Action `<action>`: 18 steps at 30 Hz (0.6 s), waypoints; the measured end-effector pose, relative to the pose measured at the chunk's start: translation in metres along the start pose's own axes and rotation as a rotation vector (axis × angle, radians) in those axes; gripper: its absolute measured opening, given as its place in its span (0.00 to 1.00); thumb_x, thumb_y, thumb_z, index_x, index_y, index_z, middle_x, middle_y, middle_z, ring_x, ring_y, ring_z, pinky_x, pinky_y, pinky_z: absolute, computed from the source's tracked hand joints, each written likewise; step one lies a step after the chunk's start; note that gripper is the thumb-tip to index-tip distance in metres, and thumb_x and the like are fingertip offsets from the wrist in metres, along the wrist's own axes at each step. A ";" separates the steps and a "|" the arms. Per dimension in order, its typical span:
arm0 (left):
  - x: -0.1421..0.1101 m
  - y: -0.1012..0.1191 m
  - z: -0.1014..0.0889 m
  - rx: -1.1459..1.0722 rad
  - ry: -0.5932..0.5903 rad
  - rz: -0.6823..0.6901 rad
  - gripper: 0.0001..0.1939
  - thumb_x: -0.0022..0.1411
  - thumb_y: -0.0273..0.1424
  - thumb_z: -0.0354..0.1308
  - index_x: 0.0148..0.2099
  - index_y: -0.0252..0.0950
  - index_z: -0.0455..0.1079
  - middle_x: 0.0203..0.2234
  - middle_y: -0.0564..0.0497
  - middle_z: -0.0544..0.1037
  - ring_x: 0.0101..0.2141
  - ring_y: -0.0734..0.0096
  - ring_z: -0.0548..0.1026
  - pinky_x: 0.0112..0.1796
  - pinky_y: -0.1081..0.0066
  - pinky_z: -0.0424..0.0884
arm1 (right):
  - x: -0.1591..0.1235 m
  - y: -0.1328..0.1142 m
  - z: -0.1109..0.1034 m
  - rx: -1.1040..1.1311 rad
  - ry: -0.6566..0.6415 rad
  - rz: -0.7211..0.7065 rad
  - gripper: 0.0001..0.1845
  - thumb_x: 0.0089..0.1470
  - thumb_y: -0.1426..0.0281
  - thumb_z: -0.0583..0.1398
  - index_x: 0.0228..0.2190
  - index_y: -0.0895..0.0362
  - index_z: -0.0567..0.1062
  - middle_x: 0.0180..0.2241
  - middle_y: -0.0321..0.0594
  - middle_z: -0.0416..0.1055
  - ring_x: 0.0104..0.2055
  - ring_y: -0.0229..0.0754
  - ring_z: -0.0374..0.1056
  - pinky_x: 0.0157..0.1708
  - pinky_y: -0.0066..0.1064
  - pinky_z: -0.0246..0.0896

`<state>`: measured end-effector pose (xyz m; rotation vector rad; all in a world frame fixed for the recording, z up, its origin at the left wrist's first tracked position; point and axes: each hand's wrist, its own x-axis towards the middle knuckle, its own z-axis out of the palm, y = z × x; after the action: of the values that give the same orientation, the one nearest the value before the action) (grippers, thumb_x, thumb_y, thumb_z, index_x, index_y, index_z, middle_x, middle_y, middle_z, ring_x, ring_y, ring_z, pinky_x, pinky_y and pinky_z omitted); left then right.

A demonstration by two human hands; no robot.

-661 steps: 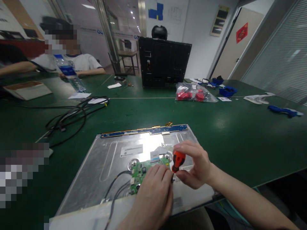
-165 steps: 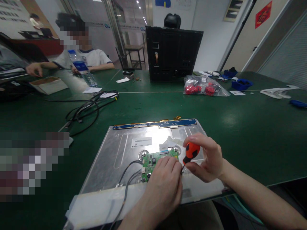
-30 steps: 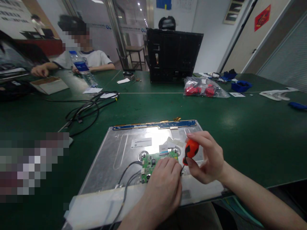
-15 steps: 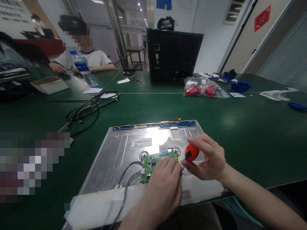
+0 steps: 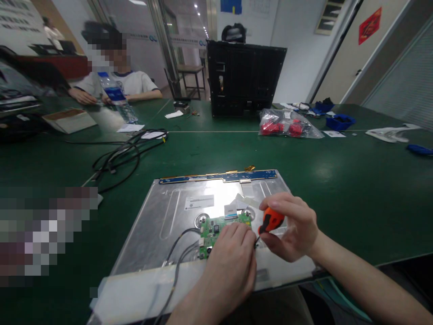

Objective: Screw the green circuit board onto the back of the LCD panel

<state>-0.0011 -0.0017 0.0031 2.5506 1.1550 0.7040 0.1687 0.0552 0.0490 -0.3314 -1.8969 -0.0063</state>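
Screwdriver (image 5: 271, 220) is leaning differently than before, right hand (image 5: 292, 225) pinching its handle.
Left hand (image 5: 232, 253), grip hidden, is partly covering green circuit board (image 5: 210, 232) beside the shaft (image 5: 258, 240).

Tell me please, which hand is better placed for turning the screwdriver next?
Probably the right hand: it grips the orange-and-black screwdriver, which slants down toward the metal panel. The left hand covers part of the green circuit board.

Cannot make out exact wording: too small or blurred on LCD panel's (image 5: 142, 230) white label (image 5: 199, 202), door's (image 5: 355, 58) red sign (image 5: 370, 25), water bottle's (image 5: 126, 112) blue label (image 5: 115, 94).
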 end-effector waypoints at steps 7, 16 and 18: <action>0.000 -0.001 0.001 -0.002 0.042 0.025 0.09 0.62 0.19 0.48 0.42 0.35 0.64 0.38 0.44 0.72 0.40 0.54 0.69 0.42 0.53 0.72 | 0.003 -0.003 -0.001 -0.107 -0.041 0.016 0.28 0.59 0.70 0.60 0.60 0.57 0.64 0.27 0.35 0.74 0.23 0.38 0.68 0.19 0.28 0.66; 0.001 0.000 0.000 0.017 0.020 0.022 0.08 0.61 0.19 0.48 0.41 0.35 0.64 0.36 0.44 0.71 0.38 0.54 0.69 0.41 0.53 0.72 | 0.000 -0.003 0.000 -0.027 -0.049 0.037 0.30 0.59 0.73 0.56 0.62 0.59 0.62 0.27 0.35 0.73 0.25 0.40 0.70 0.21 0.30 0.67; 0.001 0.000 0.000 0.021 0.032 0.028 0.09 0.61 0.19 0.48 0.41 0.35 0.64 0.36 0.44 0.72 0.38 0.54 0.69 0.40 0.54 0.73 | 0.002 -0.003 0.000 -0.061 -0.052 0.018 0.29 0.61 0.69 0.57 0.62 0.59 0.62 0.26 0.35 0.73 0.25 0.40 0.70 0.20 0.30 0.67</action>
<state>-0.0006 -0.0010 0.0038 2.5867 1.1448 0.7453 0.1678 0.0526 0.0514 -0.3940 -1.9475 -0.0442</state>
